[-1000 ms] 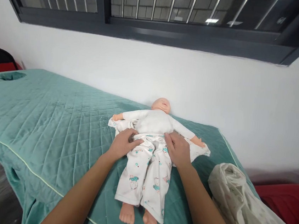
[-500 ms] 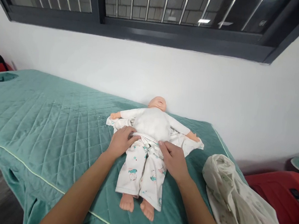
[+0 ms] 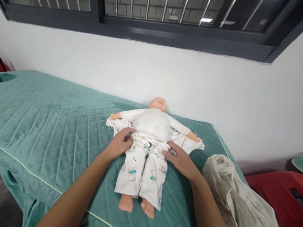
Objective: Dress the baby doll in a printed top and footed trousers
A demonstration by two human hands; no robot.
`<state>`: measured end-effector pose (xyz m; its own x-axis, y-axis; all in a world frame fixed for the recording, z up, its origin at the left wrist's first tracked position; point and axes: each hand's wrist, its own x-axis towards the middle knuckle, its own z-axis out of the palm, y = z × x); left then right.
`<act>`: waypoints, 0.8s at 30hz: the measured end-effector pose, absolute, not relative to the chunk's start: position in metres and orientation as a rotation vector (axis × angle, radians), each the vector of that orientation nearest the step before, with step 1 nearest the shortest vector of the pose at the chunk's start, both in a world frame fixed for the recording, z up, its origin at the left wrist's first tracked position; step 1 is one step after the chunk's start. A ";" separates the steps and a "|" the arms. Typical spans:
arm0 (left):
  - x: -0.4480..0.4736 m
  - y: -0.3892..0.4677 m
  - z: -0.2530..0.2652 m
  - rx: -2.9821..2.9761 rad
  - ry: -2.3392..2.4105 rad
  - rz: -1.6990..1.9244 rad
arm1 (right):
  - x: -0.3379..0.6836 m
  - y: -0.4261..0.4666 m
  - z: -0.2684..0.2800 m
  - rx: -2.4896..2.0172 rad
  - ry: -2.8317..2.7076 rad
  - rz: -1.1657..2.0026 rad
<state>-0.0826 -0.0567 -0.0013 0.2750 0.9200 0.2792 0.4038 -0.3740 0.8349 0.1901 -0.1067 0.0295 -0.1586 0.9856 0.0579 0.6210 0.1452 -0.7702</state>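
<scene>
A baby doll (image 3: 153, 124) lies on its back on a green quilted bed cover (image 3: 66, 126), arms spread. It wears white printed trousers (image 3: 131, 172) and a white long-sleeved top, its front plain. My left hand (image 3: 121, 143) rests at the waistband's left side, thumb and fingers apart. On the opposite hip, my right hand (image 3: 181, 160) touches the trousers with thumb and forefinger spread. Both hands' lower fingers are partly hidden. Beneath the doll's arms and back, a printed white garment (image 3: 183, 141) lies spread out. The doll's bare feet (image 3: 126, 203) show below the trouser legs.
A rolled, pale printed cloth (image 3: 230, 187) lies at the bed's right side. Beyond it stands a red case (image 3: 270, 191). A white wall (image 3: 105, 65) and a barred window rise behind the bed. The cover has a hole (image 3: 0, 77) at far left.
My right hand has let go of the waistband front and moved outward to the hip. My left hand has shifted slightly outward, its fingers looser. The view has shifted slightly.
</scene>
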 end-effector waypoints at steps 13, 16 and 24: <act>-0.075 -0.051 0.001 2.248 1.364 1.139 | 0.169 -0.104 0.021 -1.489 -1.666 0.673; -0.066 -0.045 0.008 2.410 1.476 1.149 | 0.167 -0.104 0.021 -1.547 -1.609 0.599; -0.056 -0.062 0.007 2.462 1.595 1.193 | 0.170 -0.102 0.021 -1.862 -1.566 0.385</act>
<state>-0.0564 -0.0617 0.0074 0.2087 0.7735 0.5984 0.7924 -0.4923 0.3601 0.1704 -0.1025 0.0209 0.2378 0.9528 0.1886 0.7565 -0.0599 -0.6513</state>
